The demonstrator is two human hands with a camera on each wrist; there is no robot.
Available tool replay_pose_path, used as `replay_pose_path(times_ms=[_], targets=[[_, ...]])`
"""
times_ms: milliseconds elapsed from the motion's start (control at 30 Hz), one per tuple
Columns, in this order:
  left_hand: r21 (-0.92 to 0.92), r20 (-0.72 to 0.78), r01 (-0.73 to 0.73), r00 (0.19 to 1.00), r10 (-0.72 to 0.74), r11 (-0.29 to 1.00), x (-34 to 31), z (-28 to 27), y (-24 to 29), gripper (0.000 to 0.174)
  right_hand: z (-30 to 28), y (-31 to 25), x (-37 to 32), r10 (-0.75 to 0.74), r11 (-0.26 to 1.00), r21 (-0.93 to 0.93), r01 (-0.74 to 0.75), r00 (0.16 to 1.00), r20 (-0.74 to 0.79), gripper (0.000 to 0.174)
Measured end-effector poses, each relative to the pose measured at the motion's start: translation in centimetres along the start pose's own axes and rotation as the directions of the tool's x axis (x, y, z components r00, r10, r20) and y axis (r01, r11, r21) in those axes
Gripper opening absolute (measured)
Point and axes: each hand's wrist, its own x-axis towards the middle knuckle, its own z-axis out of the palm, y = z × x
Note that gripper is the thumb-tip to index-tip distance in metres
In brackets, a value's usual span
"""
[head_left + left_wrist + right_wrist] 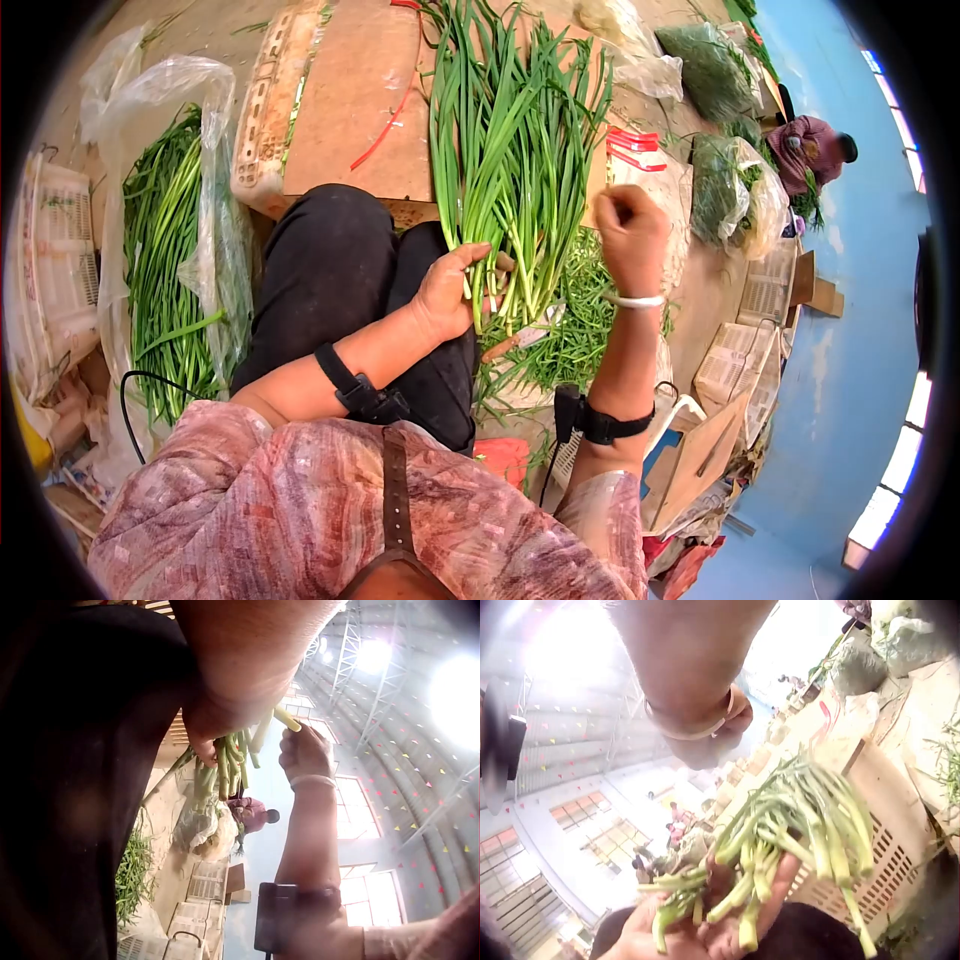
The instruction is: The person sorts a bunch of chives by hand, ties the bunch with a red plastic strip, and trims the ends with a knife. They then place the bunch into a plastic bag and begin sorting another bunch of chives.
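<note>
A bunch of long leafy green stalks (510, 170), resembling green garlic, fans over the brown board, pale cut ends toward the person. In the head view my left hand (447, 292) holds it near those ends, thumb across the top. The right wrist view shows the cut ends (829, 855) spread loosely over the left palm. My right hand (632, 240) is raised to the right of the bunch, fingers curled, with nothing visible in it. A wooden-handled knife (502, 348) lies below the bunch, partly covered, beside green trimmings (575, 345).
Red strips (635, 150) lie right of the board (350, 100), which rests on a plastic crate (262, 130). At left stands a clear plastic bag (215, 120) full of greens. Filled bags (710, 70), pale crates (735, 365) and another person (805, 150) are along the right.
</note>
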Motion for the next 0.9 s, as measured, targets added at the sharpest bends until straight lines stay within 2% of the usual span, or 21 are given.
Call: replay_pose_path(times_ms=[67, 100, 133, 167, 200, 233, 267, 333, 400, 467, 500, 533, 567, 600, 633, 667, 733, 767, 800, 867, 900], targets=[[-0.001, -0.028, -0.002, 1.000, 0.002, 1.000, 0.1, -0.3, -0.1, 0.031, -3.8, 0.6, -0.5, 0.252, 0.885, 0.375, -0.275, 0.961, 0.110, 0.012], [0.018, -0.013, 0.004, 1.000, -0.004, 1.000, 0.2, -0.2, -0.1, 0.031, -4.8, 2.0, -1.1, 0.327, 0.629, 0.693, -0.353, 0.928, 0.176, 0.013], [0.019, -0.010, 0.007, 1.000, -0.007, 1.000, 0.1, -0.3, -0.2, 0.031, -5.2, 3.1, -1.4, 0.517, 0.749, 0.408, -0.522, 0.845, 0.132, 0.016], [-0.006, -0.023, -0.010, 1.000, 0.010, 1.000, 0.2, -0.4, -0.3, 0.030, -4.9, 6.9, -3.0, 0.276, 0.939, -0.221, -0.265, 0.961, 0.021, 0.018], [-0.031, -0.032, -0.031, 0.999, 0.030, 0.999, 0.4, -0.3, -0.3, 0.030, -4.7, 9.8, -4.5, -0.001, 0.638, -0.767, 0.071, 0.996, 0.091, 0.021], [0.013, -0.093, -0.074, 0.993, 0.075, 0.997, -0.3, 1.2, -0.2, 0.027, -4.5, 6.9, -4.8, 0.241, 0.881, -0.431, -0.194, 0.969, 0.056, 0.022], [0.011, -0.095, -0.078, 0.992, 0.078, 0.997, -0.2, 1.1, -0.3, 0.027, -3.4, 3.0, -5.5, 0.466, 0.883, -0.019, -0.468, 0.874, 0.140, 0.025], [0.096, -0.086, -0.061, 0.994, 0.070, 0.993, 0.0, 0.7, -0.4, 0.024, -0.9, 0.3, -7.0, 0.403, 0.872, 0.197, -0.449, 0.885, 0.232, 0.028], [0.113, -0.112, -0.048, 0.992, 0.061, 0.992, 0.0, 0.9, -0.7, 0.022, 2.3, -0.2, -8.5, 0.314, 0.900, 0.244, -0.361, 0.925, 0.212, 0.039], [0.124, -0.155, -0.121, 0.978, 0.140, 0.985, -0.7, 2.2, -0.6, 0.021, 4.3, -1.3, -8.9, 0.218, 0.975, 0.011, -0.223, 0.959, 0.180, 0.042], [0.022, -0.131, -0.152, 0.979, 0.153, 0.988, -0.4, 2.3, -0.5, 0.023, 4.4, -2.7, -8.8, 0.117, 0.990, -0.092, -0.104, 0.982, 0.150, 0.041], [0.025, -0.129, -0.154, 0.979, 0.156, 0.988, -0.3, 2.4, -0.4, 0.023, 4.5, -3.7, -8.9, 0.100, 0.994, -0.065, -0.092, 0.986, 0.137, 0.039], [0.010, -0.106, -0.176, 0.979, 0.176, 0.984, -0.3, 2.4, -0.5, 0.026, 5.0, -3.9, -8.9, -0.032, 0.992, -0.114, 0.046, 0.992, 0.119, 0.037], [-0.007, -0.083, -0.196, 0.977, 0.195, 0.980, -0.5, 2.9, -0.4, 0.030, 5.3, -4.1, -9.0, -0.164, 0.970, -0.165, 0.180, 0.981, 0.107, 0.035], [0.016, -0.107, -0.183, 0.977, 0.183, 0.983, -0.1, 2.3, -0.3, 0.039, 5.4, -4.4, -9.0, -0.204, 0.961, -0.160, 0.227, 0.968, 0.150, 0.032], [0.016, -0.106, -0.183, 0.977, 0.183, 0.983, -0.4, 2.0, -0.2, 0.039, 5.8, -4.7, -8.9, -0.280, 0.937, -0.180, 0.299, 0.952, 0.123, 0.024], [-0.111, 0.132, 0.001, 0.991, 0.014, 0.994, -1.8, 3.3, 0.7, 0.042, 5.8, -5.2, -8.9, -0.415, 0.860, -0.213, 0.463, 0.879, 0.236, 0.017], [-0.133, 0.123, 0.032, 0.992, -0.016, 0.991, -2.1, 3.7, 0.9, 0.040, 5.8, -5.4, -8.7, -0.462, 0.819, -0.233, 0.525, 0.843, 0.275, 0.016], [-0.132, 0.121, 0.028, 0.993, -0.012, 0.991, -1.6, 2.5, 0.7, 0.040, 5.6, -5.7, -8.7, -0.465, 0.818, -0.230, 0.527, 0.842, 0.274, 0.016], [-0.179, 0.199, 0.143, 0.974, -0.106, 0.973, -0.1, -0.5, 0.3, 0.040, 4.8, -6.2, -8.6, -0.361, 0.858, -0.235, 0.456, 0.863, 0.354, 0.012], [-0.137, 0.156, 0.115, 0.983, -0.094, 0.984, -0.1, -0.1, 0.3, 0.035, 4.4, -6.2, -8.3, -0.354, 0.888, -0.165, 0.429, 0.867, 0.352, 0.014]])
